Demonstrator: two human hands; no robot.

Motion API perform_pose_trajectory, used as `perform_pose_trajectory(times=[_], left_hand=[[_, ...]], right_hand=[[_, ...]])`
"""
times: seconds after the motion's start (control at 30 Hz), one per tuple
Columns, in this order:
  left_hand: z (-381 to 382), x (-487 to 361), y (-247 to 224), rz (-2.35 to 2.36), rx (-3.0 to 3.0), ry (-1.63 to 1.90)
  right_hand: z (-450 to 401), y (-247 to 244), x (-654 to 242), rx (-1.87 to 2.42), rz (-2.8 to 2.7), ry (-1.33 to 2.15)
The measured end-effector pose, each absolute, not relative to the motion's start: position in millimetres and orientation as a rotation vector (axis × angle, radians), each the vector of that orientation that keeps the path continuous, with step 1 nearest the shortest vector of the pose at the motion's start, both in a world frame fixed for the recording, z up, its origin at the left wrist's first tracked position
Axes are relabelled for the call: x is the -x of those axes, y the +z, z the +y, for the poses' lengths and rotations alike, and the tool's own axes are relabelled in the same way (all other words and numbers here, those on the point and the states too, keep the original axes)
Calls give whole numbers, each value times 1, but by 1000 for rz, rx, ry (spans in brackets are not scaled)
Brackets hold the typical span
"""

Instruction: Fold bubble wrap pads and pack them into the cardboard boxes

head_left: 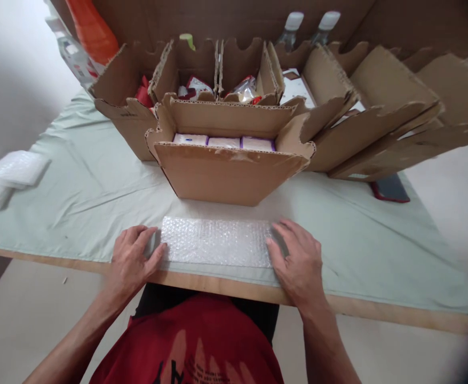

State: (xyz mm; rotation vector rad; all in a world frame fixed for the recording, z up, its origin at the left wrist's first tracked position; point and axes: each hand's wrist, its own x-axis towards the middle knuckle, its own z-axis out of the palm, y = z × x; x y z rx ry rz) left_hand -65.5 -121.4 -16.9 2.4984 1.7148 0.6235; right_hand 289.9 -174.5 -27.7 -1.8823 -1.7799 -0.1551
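Observation:
A flat strip of bubble wrap (pixel 216 242) lies along the front edge of the table, long side facing me. At its left end is my left hand (pixel 135 250), fingers apart, thumb and fingertips close to the short edge. My right hand (pixel 298 255) rests at the opposite end, its thumb touching the wrap's edge and the other fingers spread. Just behind the strip stands an open cardboard box (pixel 221 173) with several white, purple-edged packs (pixel 223 142) standing inside it.
A row of open cardboard boxes (pixel 322 144) with packets in them lines the back. More bubble wrap (pixel 15 168) lies folded at the left. A dark phone (pixel 391 188) sits at the right. Bottles, one orange (pixel 92 32), stand behind the boxes. The table has a pale green cloth (pixel 85 186).

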Motion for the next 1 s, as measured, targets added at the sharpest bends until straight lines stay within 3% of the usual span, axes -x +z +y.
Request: perform_pose_trajectory(times=[0.27,0.4,0.67,1.0], left_hand=[[-120,48,-16,1687,-2455,487],[-118,41,-13,1627,-2360,579],[-95,68,9,1795,-1850,609],[-23,78,10,1951,-1936,661]], right_hand=[[-135,-36,-269,1864,-1898,-38],[-145,-31,-270,1796,-1861,30],[-164,-14,-229,1690,-1677,616],[-156,-7,-162,1430,-1879,873]])
